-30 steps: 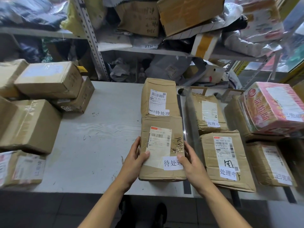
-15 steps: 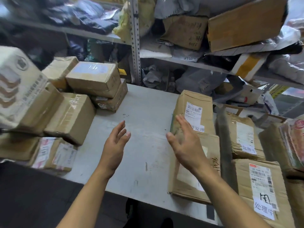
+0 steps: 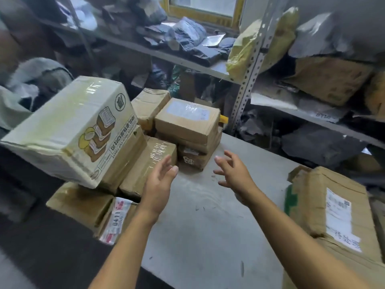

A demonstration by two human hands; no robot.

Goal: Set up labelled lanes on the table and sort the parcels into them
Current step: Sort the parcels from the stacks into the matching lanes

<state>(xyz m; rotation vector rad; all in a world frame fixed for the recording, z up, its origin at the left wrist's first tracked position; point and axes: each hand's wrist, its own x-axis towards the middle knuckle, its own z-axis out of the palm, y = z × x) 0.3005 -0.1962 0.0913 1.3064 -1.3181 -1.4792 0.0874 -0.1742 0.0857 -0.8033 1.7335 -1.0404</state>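
Observation:
Both my hands hover empty over the grey table (image 3: 200,226), fingers spread. My left hand (image 3: 159,180) is right beside a taped brown parcel (image 3: 150,163) in the unsorted pile at the left. My right hand (image 3: 233,172) is a little to the right, in front of two stacked brown boxes (image 3: 187,122). A large pale box with a bread print (image 3: 70,130) lies tilted on top of the pile. At the right edge a brown parcel with a white handwritten label (image 3: 333,209) lies on the table.
A low parcel with a "0411" sticker (image 3: 114,220) sits at the table's front left corner beside another brown box (image 3: 79,202). Behind the table, a metal rack (image 3: 250,65) holds bags, mailers and cartons. The floor below is dark.
My hands let go of the labelled parcel at the right and swung left toward the unsorted pile. My view turned left with them, so the sorted lanes have slid out of frame.

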